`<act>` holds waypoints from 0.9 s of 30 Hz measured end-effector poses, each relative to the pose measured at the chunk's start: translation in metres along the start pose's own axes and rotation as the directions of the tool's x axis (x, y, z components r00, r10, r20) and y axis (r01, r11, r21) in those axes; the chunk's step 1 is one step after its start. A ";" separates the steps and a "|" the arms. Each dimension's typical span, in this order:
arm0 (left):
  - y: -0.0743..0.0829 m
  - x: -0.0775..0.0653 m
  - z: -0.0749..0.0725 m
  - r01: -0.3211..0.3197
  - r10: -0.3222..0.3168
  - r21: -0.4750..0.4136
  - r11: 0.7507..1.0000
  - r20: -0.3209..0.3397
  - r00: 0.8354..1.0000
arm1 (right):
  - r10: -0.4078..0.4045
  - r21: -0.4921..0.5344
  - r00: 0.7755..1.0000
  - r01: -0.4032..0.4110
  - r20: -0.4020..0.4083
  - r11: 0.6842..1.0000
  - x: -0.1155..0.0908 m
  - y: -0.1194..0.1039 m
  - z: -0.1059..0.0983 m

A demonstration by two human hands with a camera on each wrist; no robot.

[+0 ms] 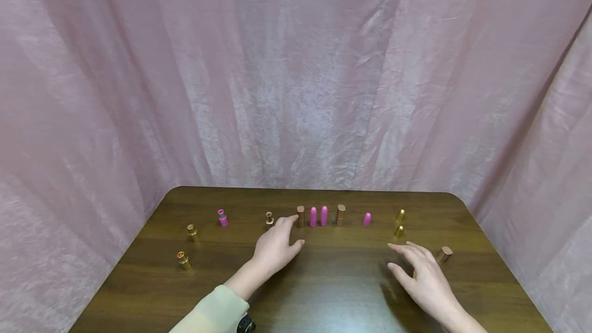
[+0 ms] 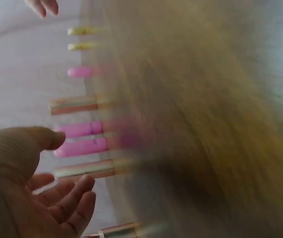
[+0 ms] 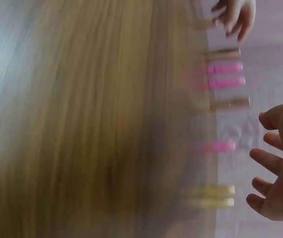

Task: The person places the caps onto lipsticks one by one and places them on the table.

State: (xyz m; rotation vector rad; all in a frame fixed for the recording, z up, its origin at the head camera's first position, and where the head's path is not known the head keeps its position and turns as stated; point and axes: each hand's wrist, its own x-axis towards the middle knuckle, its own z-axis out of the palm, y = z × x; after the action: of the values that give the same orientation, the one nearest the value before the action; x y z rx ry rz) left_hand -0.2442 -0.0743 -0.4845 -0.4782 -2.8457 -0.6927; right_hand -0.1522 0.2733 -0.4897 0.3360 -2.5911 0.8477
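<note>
brown wood grain covers the tabletop [image 1: 333, 276] before me. my left hand [image 1: 276, 245] reaches toward its far edge, a little left of the middle, thumb held apart from loosely bent fingers and nothing in its grasp. a fingertip comes right up to the left bronze tube [image 1: 301, 216]; whether it touches, i cannot tell. just beyond my knuckles stands a rose-gold base [image 1: 270, 218], uncapped at the top and partly hidden by my hand. right of the left bronze tube, along the far edge, two pink tubes [image 1: 313, 217] stand side by side, then the right bronze tube [image 1: 340, 215], all upright.

farther toward the far right corner stand a short pink cap [image 1: 367, 219] and two gold caps [image 1: 399, 231], one nearer the far edge than the other. my right hand [image 1: 423, 276] hangs over the right part of the tabletop, fingers spread wide and carrying nothing, the tips near the gold caps. between this hand and the right edge stands a bronze cap [image 1: 445, 254].

toward the left edge stand two gold bases [image 1: 183, 260], with a pink base [image 1: 223, 218] closer to the far edge. pale green sleeve [image 1: 217, 307] covers my left forearm, and pink curtain [image 1: 296, 76] hangs behind the far edge.
</note>
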 end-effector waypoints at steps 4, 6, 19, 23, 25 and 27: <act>0.005 -0.016 -0.007 -0.172 0.169 0.126 0.977 0.029 0.985 | 0.018 -0.073 0.999 -0.020 -0.032 0.997 -0.001 0.021 -0.019; 0.008 -0.022 -0.010 -0.236 0.230 0.172 0.957 0.053 0.972 | 0.036 -0.103 0.998 -0.040 -0.046 0.994 -0.002 0.033 -0.028; 0.043 -0.043 0.003 -0.567 0.540 0.301 0.766 0.175 0.823 | 0.228 -0.211 0.974 -0.221 0.009 0.952 -0.006 0.092 -0.056; 0.056 -0.046 0.012 -0.605 0.566 0.295 0.740 0.212 0.796 | 0.290 -0.230 0.956 -0.271 0.051 0.935 -0.006 0.102 -0.056; 0.063 -0.047 0.017 -0.618 0.577 0.302 0.726 0.223 0.786 | 0.315 -0.239 0.947 -0.291 0.065 0.926 -0.006 0.106 -0.056; 0.070 -0.048 0.022 -0.633 0.591 0.307 0.710 0.227 0.774 | 0.330 -0.249 0.941 -0.303 0.072 0.920 -0.006 0.109 -0.056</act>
State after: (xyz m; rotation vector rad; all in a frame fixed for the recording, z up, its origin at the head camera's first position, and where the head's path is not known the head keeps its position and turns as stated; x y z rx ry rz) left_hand -0.1769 -0.0181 -0.4865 -1.3387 -2.5421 0.0039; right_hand -0.1673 0.3938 -0.5072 -0.1131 -2.8614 0.6247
